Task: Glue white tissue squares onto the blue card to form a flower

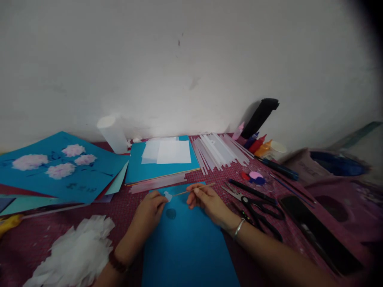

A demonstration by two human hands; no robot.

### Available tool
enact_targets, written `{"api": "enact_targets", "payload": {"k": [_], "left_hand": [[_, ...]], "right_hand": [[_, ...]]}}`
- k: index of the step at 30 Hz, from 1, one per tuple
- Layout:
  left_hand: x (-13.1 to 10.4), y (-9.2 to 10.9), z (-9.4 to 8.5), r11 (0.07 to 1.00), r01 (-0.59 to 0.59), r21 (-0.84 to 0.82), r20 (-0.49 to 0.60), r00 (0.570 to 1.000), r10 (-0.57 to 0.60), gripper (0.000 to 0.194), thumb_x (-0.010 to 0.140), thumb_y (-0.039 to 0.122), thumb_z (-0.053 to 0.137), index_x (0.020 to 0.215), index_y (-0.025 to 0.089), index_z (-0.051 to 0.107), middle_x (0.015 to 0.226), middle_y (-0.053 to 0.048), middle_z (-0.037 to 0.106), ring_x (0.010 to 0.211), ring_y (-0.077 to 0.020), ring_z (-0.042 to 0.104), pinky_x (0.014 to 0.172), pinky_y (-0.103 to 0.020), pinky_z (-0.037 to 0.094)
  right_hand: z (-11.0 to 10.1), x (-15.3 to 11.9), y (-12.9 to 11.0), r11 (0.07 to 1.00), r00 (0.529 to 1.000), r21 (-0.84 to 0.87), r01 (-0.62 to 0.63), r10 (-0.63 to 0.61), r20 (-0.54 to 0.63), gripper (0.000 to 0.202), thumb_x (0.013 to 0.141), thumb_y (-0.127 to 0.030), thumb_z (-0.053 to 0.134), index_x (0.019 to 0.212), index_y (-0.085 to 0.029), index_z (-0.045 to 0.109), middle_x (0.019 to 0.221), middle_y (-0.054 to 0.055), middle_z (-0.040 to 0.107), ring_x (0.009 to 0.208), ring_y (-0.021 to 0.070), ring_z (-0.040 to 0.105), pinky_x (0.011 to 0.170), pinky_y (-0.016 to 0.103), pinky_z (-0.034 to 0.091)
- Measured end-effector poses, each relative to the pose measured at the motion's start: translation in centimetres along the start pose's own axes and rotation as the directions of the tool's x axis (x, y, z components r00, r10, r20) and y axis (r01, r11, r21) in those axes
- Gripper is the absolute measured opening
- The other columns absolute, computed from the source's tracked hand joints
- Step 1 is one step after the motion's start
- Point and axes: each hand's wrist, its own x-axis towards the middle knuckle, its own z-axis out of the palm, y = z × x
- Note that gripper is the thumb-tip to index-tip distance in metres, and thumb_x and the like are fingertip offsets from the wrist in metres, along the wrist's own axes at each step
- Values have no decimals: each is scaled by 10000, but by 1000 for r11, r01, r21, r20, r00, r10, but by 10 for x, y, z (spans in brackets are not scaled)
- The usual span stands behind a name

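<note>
My left hand pinches a small piece of thin white paper above a blue sheet. Between the fingers of my right hand is a thin wooden stick, its left tip close to the paper piece; I cannot tell if they touch. Just below the paper, a round clear wet-looking patch lies on the blue sheet. To the left of my left forearm sits a heap of white paper pieces.
Scissors, a dark pen and a black case lie at right. Paint bottles and white strips stand or lie behind. White sheets rest at the back; a blue picture with pale flowers lies left.
</note>
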Motion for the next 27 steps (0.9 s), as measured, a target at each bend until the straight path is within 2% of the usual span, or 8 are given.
{"api": "enact_targets", "payload": {"k": [5,12,16,27], "left_hand": [[-4,-4,3,997,3,-76,-67,998,-8,208,855,226,466,840,216,673,893,-62,636,884,-211,587,811,-340,449],[-2,-6,3,994,44,-102,-67,996,-51,217,883,227,416,841,209,628,878,-56,624,856,-209,589,766,-328,449],[-7,-9,4,996,-4,-95,-62,998,-2,221,889,248,428,848,213,642,882,-64,621,865,-215,587,783,-337,449],[-11,-14,4,987,-131,-89,-65,990,126,212,883,249,480,887,233,691,900,-57,629,856,-197,581,779,-335,455]], "right_hand": [[6,3,-6,998,995,-66,21,-27,-93,344,823,-495,598,917,-166,640,653,-11,612,518,90,530,541,238,393],[20,23,-4,968,992,-236,80,-101,-77,358,815,-522,580,869,-170,619,644,-8,604,517,103,523,536,249,407],[18,34,6,953,986,-281,114,-143,-83,384,824,-552,546,875,-174,590,615,-8,600,502,115,519,514,258,411],[12,33,5,946,998,-318,61,-63,6,400,834,-571,510,833,-175,572,561,-33,551,483,100,497,489,239,402]]}}
